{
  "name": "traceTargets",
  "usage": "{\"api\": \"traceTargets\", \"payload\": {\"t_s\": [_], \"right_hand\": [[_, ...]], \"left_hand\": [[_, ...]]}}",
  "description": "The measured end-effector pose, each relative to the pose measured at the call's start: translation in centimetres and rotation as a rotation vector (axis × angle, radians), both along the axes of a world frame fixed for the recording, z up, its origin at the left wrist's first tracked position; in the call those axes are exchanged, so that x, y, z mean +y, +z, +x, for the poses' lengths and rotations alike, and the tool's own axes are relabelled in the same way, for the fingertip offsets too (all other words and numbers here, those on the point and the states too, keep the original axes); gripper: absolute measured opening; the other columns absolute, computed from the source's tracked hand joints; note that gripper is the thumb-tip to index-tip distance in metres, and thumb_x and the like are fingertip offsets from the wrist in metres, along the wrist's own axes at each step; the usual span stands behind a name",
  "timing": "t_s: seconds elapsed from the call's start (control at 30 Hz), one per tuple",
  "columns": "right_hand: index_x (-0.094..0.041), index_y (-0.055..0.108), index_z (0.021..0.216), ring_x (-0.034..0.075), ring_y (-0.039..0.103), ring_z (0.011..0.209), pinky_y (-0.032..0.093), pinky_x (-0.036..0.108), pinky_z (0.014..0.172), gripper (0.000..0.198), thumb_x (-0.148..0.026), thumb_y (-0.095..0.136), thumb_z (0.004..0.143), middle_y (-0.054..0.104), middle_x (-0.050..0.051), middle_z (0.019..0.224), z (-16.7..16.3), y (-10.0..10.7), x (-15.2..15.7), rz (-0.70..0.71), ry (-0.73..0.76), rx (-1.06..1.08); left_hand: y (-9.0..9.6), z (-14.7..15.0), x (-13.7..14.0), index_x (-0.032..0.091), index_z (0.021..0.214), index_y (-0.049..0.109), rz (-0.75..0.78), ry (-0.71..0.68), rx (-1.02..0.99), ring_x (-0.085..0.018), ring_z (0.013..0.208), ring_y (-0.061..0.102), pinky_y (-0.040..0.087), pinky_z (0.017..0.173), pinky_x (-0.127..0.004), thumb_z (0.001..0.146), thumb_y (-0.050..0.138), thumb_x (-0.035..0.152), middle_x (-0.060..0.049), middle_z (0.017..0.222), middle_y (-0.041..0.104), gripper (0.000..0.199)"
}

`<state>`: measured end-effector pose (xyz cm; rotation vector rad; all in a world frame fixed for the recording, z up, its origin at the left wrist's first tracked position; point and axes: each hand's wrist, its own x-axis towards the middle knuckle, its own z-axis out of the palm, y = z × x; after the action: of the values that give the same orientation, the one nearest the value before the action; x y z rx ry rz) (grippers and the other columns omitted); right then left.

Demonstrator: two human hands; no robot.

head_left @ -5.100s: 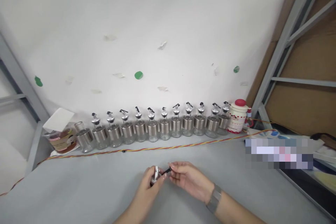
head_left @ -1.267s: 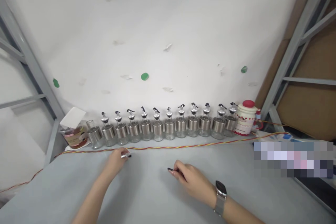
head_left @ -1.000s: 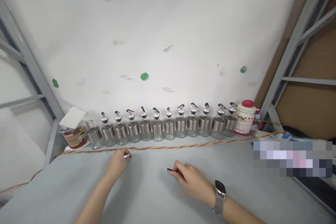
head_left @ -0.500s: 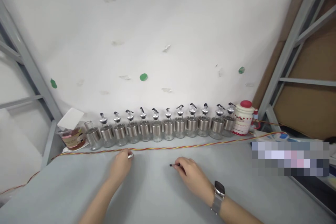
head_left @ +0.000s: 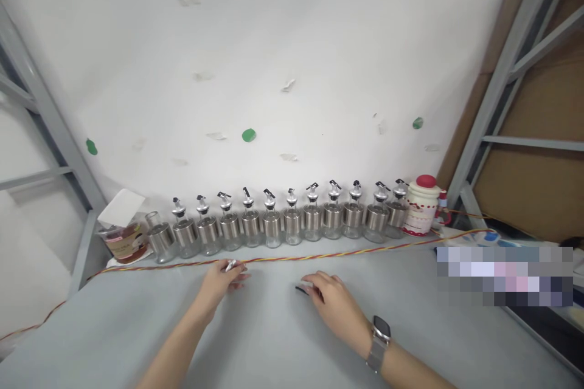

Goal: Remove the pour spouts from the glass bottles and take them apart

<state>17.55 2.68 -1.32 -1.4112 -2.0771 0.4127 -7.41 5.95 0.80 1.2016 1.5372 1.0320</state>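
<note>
My left hand (head_left: 216, 289) is over the grey tabletop, pinching a small whitish-silver piece (head_left: 231, 265) between thumb and forefinger while its lower fingers stretch out to the right. The piece is too small to name surely. To the right, my right hand (head_left: 333, 301) wears a watch (head_left: 381, 327) on the wrist and holds a thin black piece (head_left: 301, 290) at its fingertips. The hands are apart. Behind them stands a row of several glass oil bottles (head_left: 271, 225) with steel sleeves and pourer tops; the leftmost bottle (head_left: 160, 240) has no pourer.
A red-yellow twisted cord (head_left: 274, 259) runs across the table (head_left: 269, 340) before the bottles. At the left end sits a labelled tub (head_left: 125, 246); at the right end, a cream jar with a red lid (head_left: 422, 206). Metal frame posts rise on both sides.
My left hand has moved a little to the right, its lower fingers have spread, and its whitish piece has tilted. The black piece in my right hand has turned slightly; that hand has hardly moved.
</note>
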Motion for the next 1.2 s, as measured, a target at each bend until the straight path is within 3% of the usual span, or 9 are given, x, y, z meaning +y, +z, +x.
{"api": "traceTargets", "payload": {"t_s": [0.17, 0.27, 0.37, 0.6, 0.77, 1.0, 1.2], "right_hand": [[-0.025, 0.050, 0.114, 0.018, 0.051, 0.077, 0.036, 0.030, 0.077, 0.030, -0.029, 0.045, 0.085, 0.061, 0.002, 0.085, -0.5, 0.9, -1.1, 0.002, 0.119, 0.086], [-0.029, 0.054, 0.109, 0.016, 0.050, 0.082, 0.036, 0.027, 0.079, 0.026, -0.027, 0.049, 0.084, 0.059, 0.000, 0.085, -1.0, 1.8, -2.1, -0.008, 0.291, 0.160], [-0.029, 0.061, 0.097, 0.015, 0.049, 0.085, 0.036, 0.026, 0.080, 0.019, -0.023, 0.048, 0.084, 0.057, 0.001, 0.083, -1.3, 2.1, -2.7, -0.022, 0.357, 0.222], [-0.026, 0.063, 0.094, 0.015, 0.051, 0.083, 0.039, 0.025, 0.078, 0.017, -0.023, 0.052, 0.081, 0.055, 0.002, 0.083, -1.3, 1.8, -2.4, -0.112, 0.332, 0.333], [-0.025, 0.066, 0.089, 0.014, 0.054, 0.079, 0.041, 0.023, 0.075, 0.016, -0.023, 0.053, 0.081, 0.055, 0.002, 0.081, -1.4, 1.9, -2.4, -0.188, 0.338, 0.408], [-0.023, 0.067, 0.087, 0.013, 0.055, 0.076, 0.041, 0.022, 0.073, 0.016, -0.017, 0.054, 0.079, 0.056, 0.001, 0.077, -1.6, 1.4, -2.2, -0.174, 0.313, 0.450], [-0.019, 0.064, 0.080, 0.013, 0.054, 0.073, 0.041, 0.021, 0.068, 0.014, -0.011, 0.053, 0.077, 0.055, 0.001, 0.076, -1.3, 0.7, -1.6, -0.128, 0.273, 0.431]], "left_hand": [[-0.4, 3.3, -2.0, 0.015, 0.087, 0.049, -0.058, -0.107, -0.145, -0.016, 0.066, 0.063, 0.049, 0.063, -0.028, 0.052, 0.069, 0.044, -0.006, 0.076, 0.064, 0.050], [-0.8, 5.4, -3.6, 0.016, 0.094, 0.047, -0.128, -0.315, -0.229, -0.015, 0.061, 0.060, 0.044, 0.051, -0.024, 0.054, 0.070, 0.037, -0.004, 0.073, 0.064, 0.051], [-0.9, 6.3, -4.6, 0.017, 0.094, 0.047, -0.168, -0.410, -0.260, -0.010, 0.054, 0.055, 0.033, 0.042, -0.017, 0.058, 0.068, 0.030, 0.001, 0.064, 0.061, 0.043], [-0.8, 5.9, -4.6, 0.016, 0.093, 0.044, -0.225, -0.409, -0.315, -0.007, 0.053, 0.049, 0.024, 0.041, -0.016, 0.062, 0.067, 0.028, 0.002, 0.066, 0.059, 0.040], [-1.0, 5.9, -4.7, 0.016, 0.095, 0.046, -0.250, -0.386, -0.340, -0.007, 0.058, 0.050, 0.025, 0.045, -0.016, 0.062, 0.067, 0.028, 0.000, 0.073, 0.059, 0.042], [-1.1, 5.8, -4.9, 0.015, 0.095, 0.047, -0.275, -0.346, -0.408, -0.010, 0.063, 0.055, 0.030, 0.050, -0.018, 0.061, 0.069, 0.027, -0.001, 0.075, 0.060, 0.042], [0.7, 6.2, -5.3, 0.013, 0.098, 0.045, -0.295, -0.328, -0.391, -0.018, 0.075, 0.062, 0.033, 0.052, -0.019, 0.059, 0.071, 0.032, -0.007, 0.083, 0.065, 0.051]]}}
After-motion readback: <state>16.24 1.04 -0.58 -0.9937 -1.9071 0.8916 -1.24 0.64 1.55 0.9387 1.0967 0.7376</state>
